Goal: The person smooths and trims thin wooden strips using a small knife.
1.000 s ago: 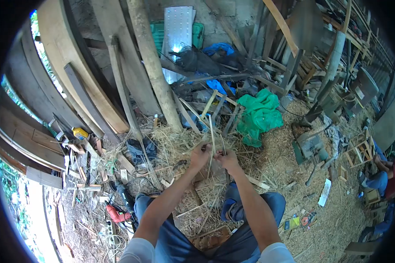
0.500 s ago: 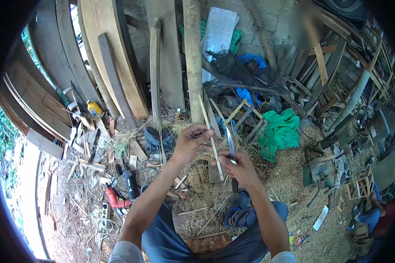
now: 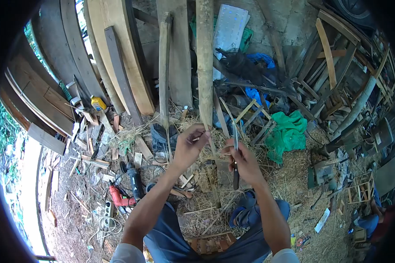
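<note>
My left hand is closed, pinching a thin pale strip of wood or bamboo between thumb and fingers. The strip slants down to the right in front of me. My right hand is wrapped around a knife. Its narrow blade points up and away from me, and the dark handle sticks out below my palm. A small gap separates the blade from the strip. Both hands are above a ground strewn with shavings, in front of my knees.
A red drill and a dark power tool lie at left near a power strip. Planks and a bamboo pole lean ahead. Green cloth and scrap wood are at right. Another person is at the right edge.
My right hand has drawn the knife away from the strip to the right, and its handle shows more fully. The strip now slants with its lower end free of my right fingers.
</note>
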The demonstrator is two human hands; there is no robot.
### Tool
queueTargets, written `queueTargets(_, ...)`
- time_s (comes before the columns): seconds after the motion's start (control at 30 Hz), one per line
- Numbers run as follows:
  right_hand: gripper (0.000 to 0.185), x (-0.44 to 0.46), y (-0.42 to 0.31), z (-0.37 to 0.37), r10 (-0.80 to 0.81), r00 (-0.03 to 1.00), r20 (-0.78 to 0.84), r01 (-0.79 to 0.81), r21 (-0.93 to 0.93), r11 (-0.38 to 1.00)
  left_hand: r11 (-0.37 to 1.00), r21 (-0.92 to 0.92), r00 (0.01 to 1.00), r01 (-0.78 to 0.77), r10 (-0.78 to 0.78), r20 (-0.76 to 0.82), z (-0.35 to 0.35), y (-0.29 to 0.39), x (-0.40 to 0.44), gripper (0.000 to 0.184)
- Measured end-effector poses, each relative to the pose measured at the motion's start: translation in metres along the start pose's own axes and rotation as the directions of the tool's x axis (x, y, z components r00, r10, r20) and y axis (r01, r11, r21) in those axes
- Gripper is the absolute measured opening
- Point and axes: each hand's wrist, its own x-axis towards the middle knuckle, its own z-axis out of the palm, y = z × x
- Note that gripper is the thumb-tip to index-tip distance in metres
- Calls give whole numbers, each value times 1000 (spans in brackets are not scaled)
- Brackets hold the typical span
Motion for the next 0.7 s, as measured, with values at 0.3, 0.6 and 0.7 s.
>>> queueTargets(0.3, 37, -6, 4, -19, 17, 994, -108, -12, 51, 999, 833, 447, 938, -327, 228, 260, 27, -47, -9, 13)
queueTargets(0.6, 35, -4, 36, -23, 219, 975, -35, -221, -207, 953, 854, 461, 946, -240, 98, 310, 38, -96, -19, 11)
queueTargets(0.7, 38, -3, 45, -20, 158, 987, -37, -162, -242, 957, 866, 434, 939, -249, 106, 327, 39, -103, -15, 13)
